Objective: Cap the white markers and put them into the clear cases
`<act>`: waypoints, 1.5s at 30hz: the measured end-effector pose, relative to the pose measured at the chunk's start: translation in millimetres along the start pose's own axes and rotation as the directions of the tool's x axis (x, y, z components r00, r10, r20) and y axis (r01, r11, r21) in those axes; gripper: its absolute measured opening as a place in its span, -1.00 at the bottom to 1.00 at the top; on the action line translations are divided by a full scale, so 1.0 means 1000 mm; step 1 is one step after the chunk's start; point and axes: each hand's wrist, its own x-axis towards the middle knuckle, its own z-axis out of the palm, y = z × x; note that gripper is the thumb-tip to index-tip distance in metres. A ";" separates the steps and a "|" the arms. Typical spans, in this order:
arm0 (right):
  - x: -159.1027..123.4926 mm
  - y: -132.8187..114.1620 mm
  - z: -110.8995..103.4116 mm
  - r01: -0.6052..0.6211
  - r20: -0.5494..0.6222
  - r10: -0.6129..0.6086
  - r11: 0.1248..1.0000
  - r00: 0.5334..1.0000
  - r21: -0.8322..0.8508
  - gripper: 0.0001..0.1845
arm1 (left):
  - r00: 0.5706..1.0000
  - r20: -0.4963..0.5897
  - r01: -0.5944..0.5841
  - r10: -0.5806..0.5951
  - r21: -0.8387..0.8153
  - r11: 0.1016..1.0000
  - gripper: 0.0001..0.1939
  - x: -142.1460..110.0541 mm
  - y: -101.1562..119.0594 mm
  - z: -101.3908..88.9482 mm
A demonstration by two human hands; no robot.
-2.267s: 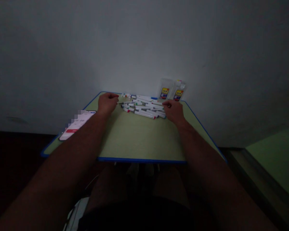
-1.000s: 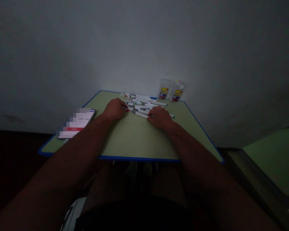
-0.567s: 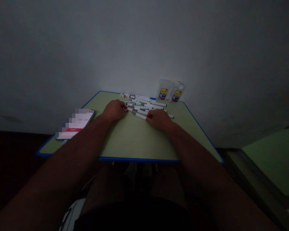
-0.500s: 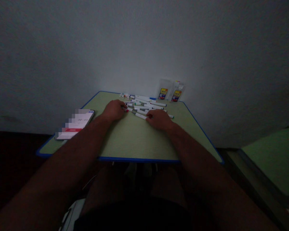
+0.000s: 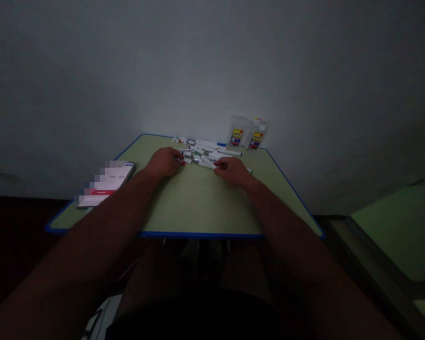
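Note:
Several white markers (image 5: 212,146) lie in a loose pile at the back of the pale green table (image 5: 198,203). My right hand (image 5: 233,171) pinches the near end of a white marker (image 5: 208,162), which points away to the left above the others. At the pile's left side, my left hand (image 5: 165,162) is closed around a short white marker cap with a red end (image 5: 182,162). Its fingertips are partly hidden, so the grip is hard to see. A white cap (image 5: 188,161) shows just right of that hand.
Two clear plastic cases (image 5: 236,134) with yellow labels stand against the wall, behind the markers on the right. Small white caps (image 5: 179,140) are gathered at the back left. A phone (image 5: 108,184) with a lit screen lies at the left edge.
Both hands moved inward and down to the front of the pile. My right hand took hold of a white marker, and its far end has since swung upward. My left hand has barely moved lately.

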 end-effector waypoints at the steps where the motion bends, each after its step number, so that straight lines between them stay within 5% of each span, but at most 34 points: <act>1: 0.000 0.001 -0.001 -0.041 -0.015 0.043 0.997 0.999 0.068 -0.78 | 1.000 0.001 0.001 -0.001 0.013 1.000 -0.71 0.000 0.000 0.000; 8: 0.002 0.004 -0.006 -0.278 0.016 0.308 0.833 0.951 0.479 -0.91 | 1.000 0.000 -0.028 0.028 0.052 0.998 -0.67 0.000 -0.002 0.001; 14: 0.002 0.000 -0.009 -0.369 0.192 0.339 0.602 0.921 0.709 -0.82 | 1.000 0.019 -0.014 0.013 0.053 0.998 -0.69 0.001 -0.002 0.001; 21: 0.004 0.003 -0.012 -0.370 0.213 0.379 0.410 0.900 0.833 -0.79 | 1.000 0.029 0.003 -0.003 0.001 1.000 -0.67 0.001 -0.002 0.001; 35: 0.003 0.004 -0.010 -0.378 0.230 0.379 0.381 0.896 0.844 -0.83 | 1.000 -0.012 -0.013 0.011 -0.126 0.992 -0.91 0.003 -0.006 0.006; 45: 0.002 0.005 -0.009 -0.391 0.250 0.355 0.417 0.901 0.820 -0.88 | 0.999 -0.015 -0.038 0.035 -0.282 0.959 -0.73 -0.001 0.002 0.003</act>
